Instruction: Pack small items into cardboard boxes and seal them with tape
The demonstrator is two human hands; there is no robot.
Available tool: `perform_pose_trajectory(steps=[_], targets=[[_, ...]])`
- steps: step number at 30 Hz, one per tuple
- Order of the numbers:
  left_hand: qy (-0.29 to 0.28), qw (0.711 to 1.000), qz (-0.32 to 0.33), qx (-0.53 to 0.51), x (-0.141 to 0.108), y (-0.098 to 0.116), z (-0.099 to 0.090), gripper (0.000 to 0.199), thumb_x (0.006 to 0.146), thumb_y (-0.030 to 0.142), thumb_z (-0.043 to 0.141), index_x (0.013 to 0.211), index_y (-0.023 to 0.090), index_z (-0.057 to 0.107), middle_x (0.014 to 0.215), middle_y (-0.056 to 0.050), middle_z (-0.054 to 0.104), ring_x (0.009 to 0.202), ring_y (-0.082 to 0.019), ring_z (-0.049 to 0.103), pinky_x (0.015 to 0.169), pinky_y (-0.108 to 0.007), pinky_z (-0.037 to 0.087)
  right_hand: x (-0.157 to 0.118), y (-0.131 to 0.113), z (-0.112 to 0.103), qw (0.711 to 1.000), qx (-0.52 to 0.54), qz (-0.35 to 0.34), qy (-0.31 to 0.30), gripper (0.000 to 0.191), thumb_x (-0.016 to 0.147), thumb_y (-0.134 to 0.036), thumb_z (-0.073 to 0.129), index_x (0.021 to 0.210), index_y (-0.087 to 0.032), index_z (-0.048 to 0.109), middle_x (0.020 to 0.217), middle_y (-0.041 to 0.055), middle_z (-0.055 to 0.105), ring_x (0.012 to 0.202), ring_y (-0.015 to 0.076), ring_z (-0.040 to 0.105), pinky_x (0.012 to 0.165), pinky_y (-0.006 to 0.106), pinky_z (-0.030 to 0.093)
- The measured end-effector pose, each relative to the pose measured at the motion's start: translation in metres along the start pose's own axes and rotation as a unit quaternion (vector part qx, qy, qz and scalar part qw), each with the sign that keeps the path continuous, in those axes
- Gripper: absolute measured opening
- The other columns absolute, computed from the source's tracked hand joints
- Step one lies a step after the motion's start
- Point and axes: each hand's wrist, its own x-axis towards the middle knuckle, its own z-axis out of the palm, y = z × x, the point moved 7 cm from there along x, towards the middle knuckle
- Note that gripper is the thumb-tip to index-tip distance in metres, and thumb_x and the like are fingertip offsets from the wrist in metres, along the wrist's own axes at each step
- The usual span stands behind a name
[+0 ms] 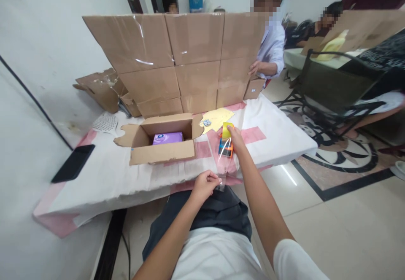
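My right hand (238, 138) is closed around a tape dispenser (226, 146) with a yellow roll side and orange and blue parts. From it a strip of clear tape (223, 170) runs down toward my lap. My left hand (206, 184) pinches the free end of that strip, just in front of the table edge. Left of the dispenser stands an open cardboard box (163, 152) with its flaps out. Inside lies a purple package (168, 138). A yellow paper sheet (218, 119) with a small bluish item (206, 122) on it lies behind my right hand.
A tall cardboard screen (198, 60) stands along the table's back, touched at its right edge by another person's hand (260, 67). A black phone-like slab (73, 163) and a white perforated object (106, 123) lie at left. A folding chair (341, 77) stands right.
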Motion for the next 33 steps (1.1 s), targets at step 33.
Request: perform_pose_trajectory(steps=[33], targets=[[-0.033, 0.971, 0.155, 0.179, -0.021, 0.040, -0.037, 0.032, 0.080, 0.044, 0.062, 0.084, 0.019, 0.080, 0.082, -0.007, 0.077, 0.079, -0.024, 0.067, 0.075, -0.032, 0.046, -0.064, -0.096, 0.038, 0.985, -0.015, -0.166, 0.049, 0.042, 0.080, -0.059, 0.074, 0.091, -0.020, 0.062, 0.079, 0.0066, 0.078, 0.065, 0.0209, 0.074, 0.066, 0.033, 0.060]])
